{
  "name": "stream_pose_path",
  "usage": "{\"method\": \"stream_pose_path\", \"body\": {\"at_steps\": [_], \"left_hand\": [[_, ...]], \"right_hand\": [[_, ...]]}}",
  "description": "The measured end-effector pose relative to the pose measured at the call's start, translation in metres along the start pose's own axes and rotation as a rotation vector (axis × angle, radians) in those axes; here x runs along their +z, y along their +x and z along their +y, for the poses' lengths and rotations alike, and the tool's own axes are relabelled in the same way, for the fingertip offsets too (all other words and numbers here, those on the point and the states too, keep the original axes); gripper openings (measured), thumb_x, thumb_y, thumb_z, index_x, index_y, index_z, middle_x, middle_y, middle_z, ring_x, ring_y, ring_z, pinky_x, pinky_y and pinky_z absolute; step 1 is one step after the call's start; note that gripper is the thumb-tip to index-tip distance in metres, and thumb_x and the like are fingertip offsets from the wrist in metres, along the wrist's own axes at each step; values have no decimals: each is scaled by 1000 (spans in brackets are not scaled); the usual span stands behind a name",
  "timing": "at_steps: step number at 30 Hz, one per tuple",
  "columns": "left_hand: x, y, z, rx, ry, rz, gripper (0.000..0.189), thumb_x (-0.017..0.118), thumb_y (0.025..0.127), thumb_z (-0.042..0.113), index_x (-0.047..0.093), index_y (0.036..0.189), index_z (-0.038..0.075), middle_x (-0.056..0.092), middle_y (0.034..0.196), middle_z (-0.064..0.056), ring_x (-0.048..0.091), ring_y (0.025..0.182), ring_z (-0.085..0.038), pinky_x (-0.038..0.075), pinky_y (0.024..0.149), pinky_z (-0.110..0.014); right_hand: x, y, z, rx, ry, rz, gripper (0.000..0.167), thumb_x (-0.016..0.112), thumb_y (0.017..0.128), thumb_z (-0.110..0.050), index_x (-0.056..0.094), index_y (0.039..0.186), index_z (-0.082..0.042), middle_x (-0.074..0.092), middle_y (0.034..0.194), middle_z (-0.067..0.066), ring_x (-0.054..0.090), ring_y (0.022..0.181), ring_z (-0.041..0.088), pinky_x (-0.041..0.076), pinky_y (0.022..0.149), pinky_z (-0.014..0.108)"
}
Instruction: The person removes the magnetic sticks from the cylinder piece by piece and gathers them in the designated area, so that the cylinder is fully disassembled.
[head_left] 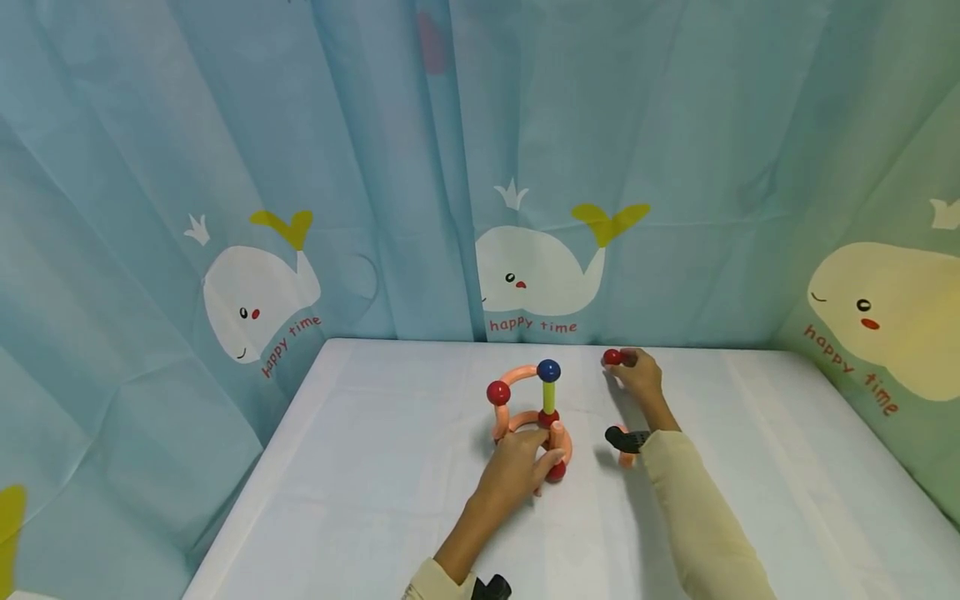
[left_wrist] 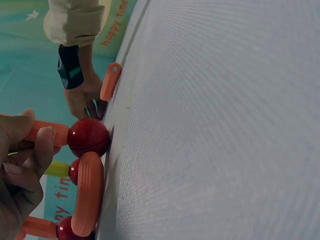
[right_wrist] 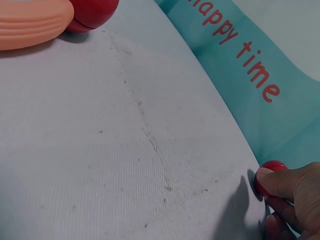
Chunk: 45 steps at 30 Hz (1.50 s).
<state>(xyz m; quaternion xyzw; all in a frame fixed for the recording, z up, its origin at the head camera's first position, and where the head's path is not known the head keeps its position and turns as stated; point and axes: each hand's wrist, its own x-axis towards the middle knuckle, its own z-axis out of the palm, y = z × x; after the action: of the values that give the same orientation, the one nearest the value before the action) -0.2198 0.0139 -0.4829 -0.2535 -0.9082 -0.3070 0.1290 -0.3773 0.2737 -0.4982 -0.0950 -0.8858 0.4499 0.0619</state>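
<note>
A toy frame of magnetic balls and rods stands mid-table. It has curved orange pieces [head_left: 524, 373], red balls [head_left: 498, 392], a blue ball [head_left: 549, 371] on top and an upright yellow-green rod [head_left: 549, 397]. My left hand [head_left: 512, 473] pinches an orange rod [left_wrist: 54, 134] that rises from the frame's front red ball [left_wrist: 89, 137]. At the table's back edge, my right hand [head_left: 639, 379] holds a separate red ball [head_left: 612, 357] between thumb and fingers. Part of that ball is hidden by the thumb in the right wrist view.
A loose orange piece [left_wrist: 111, 81] lies right of the frame, partly behind the right wrist's black camera [head_left: 627, 439] in the head view. The white table [head_left: 360, 467] meets a blue curtain [head_left: 405, 275] with whale prints at its back edge.
</note>
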Motion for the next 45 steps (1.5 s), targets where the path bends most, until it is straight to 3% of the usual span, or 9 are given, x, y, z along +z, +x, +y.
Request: {"method": "stream_pose_path", "body": {"at_steps": [5, 9, 14, 19, 24, 29, 34, 38, 45], "left_hand": [[1, 0, 0, 19, -2, 22, 25, 73, 87, 31, 70, 103, 12, 62, 67, 9, 55, 62, 5, 46, 66, -7], [3, -2, 0, 32, -6, 21, 24, 72, 88, 31, 69, 102, 12, 63, 68, 9, 53, 59, 6, 46, 67, -8], [2, -5, 0, 28, -16, 18, 21, 69, 91, 31, 67, 98, 12, 66, 73, 8, 47, 49, 10, 44, 59, -6], [-1, -5, 0, 17, -39, 13, 20, 68, 92, 31, 67, 99, 13, 67, 77, 8, 42, 49, 10, 39, 54, -7], [0, -5, -2, 20, -65, -3, 22, 68, 92, 32, 68, 102, 13, 70, 85, 8, 47, 52, 9, 41, 57, -7], [1, -3, -5, 42, -55, -8, 19, 68, 92, 34, 67, 99, 16, 70, 86, 8, 61, 70, 1, 46, 66, -10], [-1, -3, -8, 41, -57, -34, 20, 68, 92, 35, 66, 99, 16, 70, 83, 7, 58, 66, 3, 44, 61, -11], [0, -4, -10, 54, -32, -38, 24, 68, 91, 35, 66, 103, 14, 70, 82, 7, 57, 67, 4, 45, 63, -10], [3, -5, -11, 107, -17, -15, 20, 66, 93, 36, 66, 100, 18, 66, 79, 11, 59, 71, 2, 46, 65, -11]], "right_hand": [[-4, -5, 2, 22, 44, 34, 53, 64, 92, -17, 46, 137, 7, 52, 135, 31, 48, 125, 43, 40, 105, 52], [-9, -16, -5, 17, 123, 139, 43, 60, 95, -17, 54, 131, 5, 56, 131, 28, 52, 121, 39, 47, 96, 46], [-17, -30, -25, -56, 219, 268, 33, 58, 97, -23, 64, 119, 0, 65, 116, 18, 56, 104, 20, 43, 80, 23], [-27, -52, -50, -95, 319, 276, 35, 57, 98, -30, 65, 118, -2, 62, 101, -3, 51, 92, 1, 43, 72, 14], [-35, -85, -70, -149, 382, 230, 38, 58, 98, -31, 63, 119, 0, 58, 94, -17, 53, 92, 0, 46, 72, 11], [-37, -116, -81, -282, 410, 166, 35, 61, 97, -28, 64, 113, 3, 65, 93, -11, 57, 89, 2, 46, 69, 14], [-35, -135, -79, -486, 360, -39, 24, 59, 98, -17, 64, 110, 4, 67, 95, 0, 61, 86, 4, 50, 75, 14], [-28, -147, -75, -620, 240, -196, 17, 61, 96, -9, 66, 110, -3, 69, 99, 5, 63, 86, 5, 53, 76, 20], [-11, -162, -70, -726, 139, -356, 24, 70, 90, -11, 67, 114, -9, 70, 105, 6, 63, 92, 14, 50, 72, 27]]}}
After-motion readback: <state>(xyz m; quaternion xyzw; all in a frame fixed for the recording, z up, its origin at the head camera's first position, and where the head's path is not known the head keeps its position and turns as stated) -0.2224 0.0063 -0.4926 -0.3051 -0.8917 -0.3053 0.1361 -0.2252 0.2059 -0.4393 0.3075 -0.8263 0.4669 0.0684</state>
